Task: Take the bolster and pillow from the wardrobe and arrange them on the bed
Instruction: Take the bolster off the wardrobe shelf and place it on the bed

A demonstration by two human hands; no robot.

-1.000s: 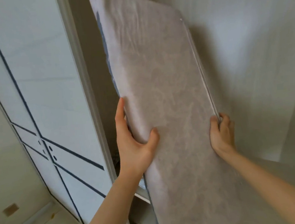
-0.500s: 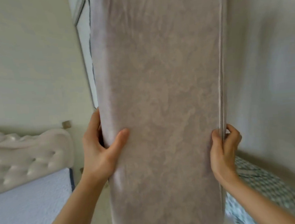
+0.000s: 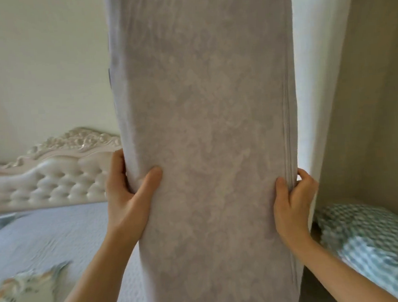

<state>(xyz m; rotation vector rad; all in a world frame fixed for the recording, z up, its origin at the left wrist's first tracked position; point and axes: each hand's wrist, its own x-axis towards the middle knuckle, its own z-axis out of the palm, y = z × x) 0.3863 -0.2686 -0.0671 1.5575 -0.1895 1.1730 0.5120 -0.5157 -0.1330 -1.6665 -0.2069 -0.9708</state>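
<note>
now nearer the tufted headboard [image 3: 50, 184], plush grey bolster [image 3: 207, 150] upright, both hands clamped on it

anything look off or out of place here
Nothing stands out. The bolster is held upright, the left hand and right hand gripping its sides. Its cover looks intact. The bed is made; a checked pillow lies lower right.

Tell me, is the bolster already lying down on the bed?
No, the bolster stands upright in the air, gripped by the left hand and right hand, with the bed behind it.
</note>
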